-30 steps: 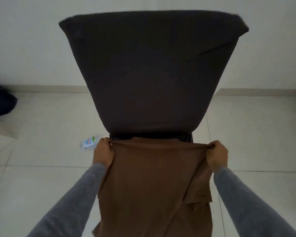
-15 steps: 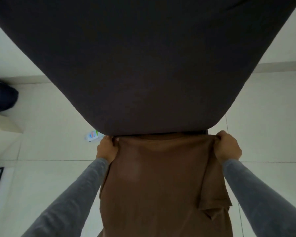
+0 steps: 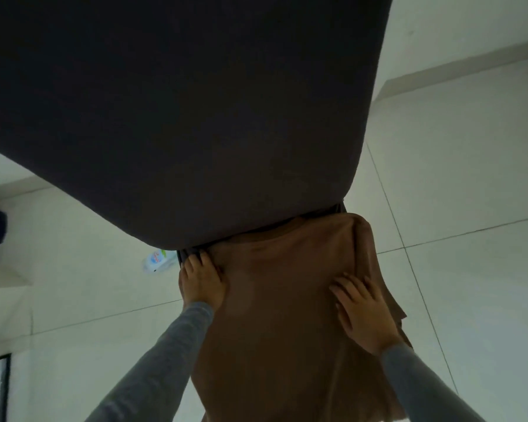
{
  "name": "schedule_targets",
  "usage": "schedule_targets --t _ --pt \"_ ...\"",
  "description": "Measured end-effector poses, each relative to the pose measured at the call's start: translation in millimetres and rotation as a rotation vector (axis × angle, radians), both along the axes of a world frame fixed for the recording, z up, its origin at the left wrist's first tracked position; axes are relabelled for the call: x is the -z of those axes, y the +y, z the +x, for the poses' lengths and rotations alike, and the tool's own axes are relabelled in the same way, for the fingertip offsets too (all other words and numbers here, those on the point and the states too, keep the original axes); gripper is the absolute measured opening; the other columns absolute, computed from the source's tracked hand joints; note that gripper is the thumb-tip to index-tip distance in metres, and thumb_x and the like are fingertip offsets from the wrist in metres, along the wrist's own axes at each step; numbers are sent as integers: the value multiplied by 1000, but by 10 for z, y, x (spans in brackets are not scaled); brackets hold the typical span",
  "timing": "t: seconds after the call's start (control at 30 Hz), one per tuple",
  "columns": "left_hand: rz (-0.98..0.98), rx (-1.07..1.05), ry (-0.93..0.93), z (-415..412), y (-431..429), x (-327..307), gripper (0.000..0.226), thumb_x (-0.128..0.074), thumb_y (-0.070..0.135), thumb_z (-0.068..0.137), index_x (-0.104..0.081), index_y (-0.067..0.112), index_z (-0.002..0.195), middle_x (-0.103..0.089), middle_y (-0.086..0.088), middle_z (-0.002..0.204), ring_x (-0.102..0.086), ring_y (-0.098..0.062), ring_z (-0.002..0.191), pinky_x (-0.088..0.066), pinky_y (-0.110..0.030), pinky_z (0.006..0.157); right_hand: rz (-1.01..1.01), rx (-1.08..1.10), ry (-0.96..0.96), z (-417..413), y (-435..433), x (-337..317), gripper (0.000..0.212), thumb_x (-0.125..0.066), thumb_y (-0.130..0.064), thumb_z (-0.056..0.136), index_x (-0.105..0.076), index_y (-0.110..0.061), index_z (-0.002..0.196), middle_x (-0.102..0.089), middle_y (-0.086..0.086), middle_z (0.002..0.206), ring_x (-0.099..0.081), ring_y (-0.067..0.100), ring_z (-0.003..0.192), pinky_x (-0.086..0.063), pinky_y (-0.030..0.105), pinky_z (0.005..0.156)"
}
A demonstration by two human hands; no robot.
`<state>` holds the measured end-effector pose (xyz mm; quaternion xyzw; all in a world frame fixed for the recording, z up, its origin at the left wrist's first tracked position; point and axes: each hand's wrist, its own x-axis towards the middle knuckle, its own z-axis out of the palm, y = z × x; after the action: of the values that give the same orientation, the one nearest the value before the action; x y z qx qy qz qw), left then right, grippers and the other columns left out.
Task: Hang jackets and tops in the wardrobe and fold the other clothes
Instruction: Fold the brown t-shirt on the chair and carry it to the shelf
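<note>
Below the dark chair back (image 3: 195, 117), the brown garment (image 3: 287, 324) lies spread flat. Its far edge sits against the base of the chair back, and its near part runs out of view toward the person. The left hand (image 3: 200, 283) rests on the garment's left edge near the far corner, fingers straight and close together. The right hand (image 3: 365, 315) presses flat on the right part, fingers spread, gripping nothing. A loose flap (image 3: 392, 296), probably a sleeve, hangs off the right edge just beyond that hand. The step in hand appears to be smoothing before folding. The next move probably calls for pinching one side edge and carrying it to the middle while the other hand holds the cloth down. A plastic bottle (image 3: 157, 261) lies on the tiled floor (image 3: 454, 178), left of the chair.
</note>
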<state>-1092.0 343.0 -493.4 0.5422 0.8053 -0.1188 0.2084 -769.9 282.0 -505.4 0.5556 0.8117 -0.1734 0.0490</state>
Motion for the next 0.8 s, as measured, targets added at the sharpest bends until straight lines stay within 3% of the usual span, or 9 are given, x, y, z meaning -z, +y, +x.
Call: schedule_targets --t 0.07,0.13,0.2,0.23,0.37,0.47,0.63,0.73,0.8 --pt "-7 50 -5 -45 -6 1 42 -55 14 82 -51 -8 118 -53 -30 114 -51 -44 104 -44 -52 92 31 112 -120 155 67 -30 45 -56 -25 77 -55 -19 122 -61 6 123 -55 28 119 -21 46 106" --pt "4 95 -7 -77 -7 3 44 -57 13 84 -49 -9 121 -51 -32 116 -50 -46 106 -44 -53 92 -25 261 -285 218 164 -119 53 -66 -18 78 -54 -17 130 -53 9 137 -45 29 132 -6 49 112" --pt "26 163 -26 -111 -31 29 47 -62 9 80 -50 -13 120 -51 -36 112 -52 -50 100 -46 -56 87 -146 452 -448 162 176 -245 50 -45 -20 93 -37 -16 142 -24 9 155 -14 27 146 10 52 113" --pt "30 186 -32 -126 -47 44 50 -65 8 77 -50 -14 119 -51 -38 109 -53 -52 97 -47 -58 85 -169 572 -462 107 145 -281 49 -36 -20 96 -31 -16 144 -14 8 158 -3 27 147 9 53 113" --pt "-7 303 -29 -194 -167 122 63 -68 7 71 -46 -19 124 -49 -43 114 -52 -58 104 -46 -62 86 -142 876 -183 -289 -319 -254 56 -43 -15 90 -33 -16 145 -18 8 157 -5 27 147 -4 52 116" --pt "21 454 -7 -257 -303 128 61 -42 21 80 -42 -18 128 -46 -42 124 -48 -56 113 -43 -64 89 -106 957 -46 -784 -969 -151 53 -33 -28 93 -36 -20 145 -24 5 155 -15 27 145 -15 52 115" --pt "177 698 5 -380 -422 177 60 -26 27 88 -43 -9 133 -42 -32 137 -43 -46 125 -31 -59 101 -171 1230 140 -1348 -1766 5 60 -3 -50 90 -3 -27 145 4 -6 155 10 18 142 -3 46 116" --pt "224 857 3 -419 -451 243 61 -9 34 99 -44 -2 134 -44 -27 139 -41 -40 128 -24 -55 105 -117 1349 304 -1497 -1963 45 54 -24 -42 100 1 -25 144 5 -5 156 11 17 143 -8 45 118" --pt "211 875 8 -417 -461 284 58 -20 32 95 -47 -2 133 -44 -28 138 -39 -40 129 -33 -58 103 -48 1465 446 -1547 -2070 86 60 -38 -27 99 -3 -20 147 1 -4 157 5 18 146 -10 41 119"
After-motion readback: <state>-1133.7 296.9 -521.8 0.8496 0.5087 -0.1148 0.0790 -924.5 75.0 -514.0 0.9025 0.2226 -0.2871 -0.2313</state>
